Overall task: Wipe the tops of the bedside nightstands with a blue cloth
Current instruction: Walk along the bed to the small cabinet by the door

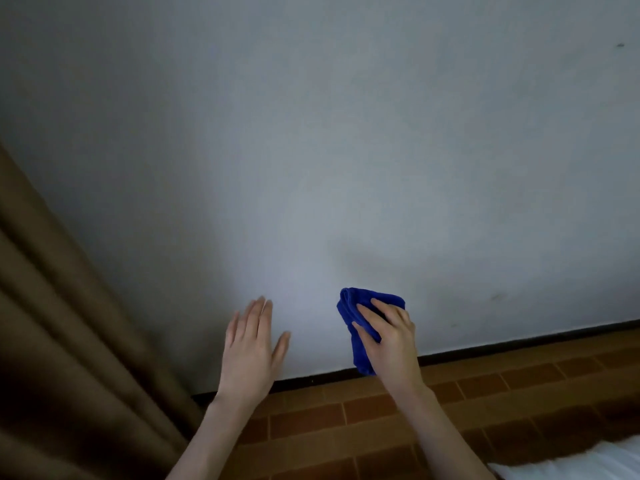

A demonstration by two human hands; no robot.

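Clutches bunched blue cloth (pixel 362 355) in right grip (pixel 391 341) before a pale wall (pixel 311 150); holds left grip (pixel 249 351) wide, fingers straight, just left of it, above brick-tiled floor (pixel 329 431).

1. Two hands are showing: one left hand (pixel 247 355) and one right hand (pixel 391 344). Each is coming in on one bare forearm, making two forearms.
2. The left hand is showing five fingers (pixel 258 313), thumb included. The right hand's count is staying unclear against the fabric.
3. One blue cloth (pixel 356 317) is showing, bunched under the right hand.
4. One brown curtain (pixel 69 341) is hanging at the left.
5. One pale wall (pixel 311 133) is filling most of the view, with one dark baseboard (pixel 519 341) running along its foot.
6. One tiled floor (pixel 485 393) is showing; its brick-coloured tiles are running off the edges, so no count is holding.
7. One piece of white bedding (pixel 571 462) is peeking in at the lower right corner.
8. One small dark speck (pixel 620 45) is sitting high on the wall.
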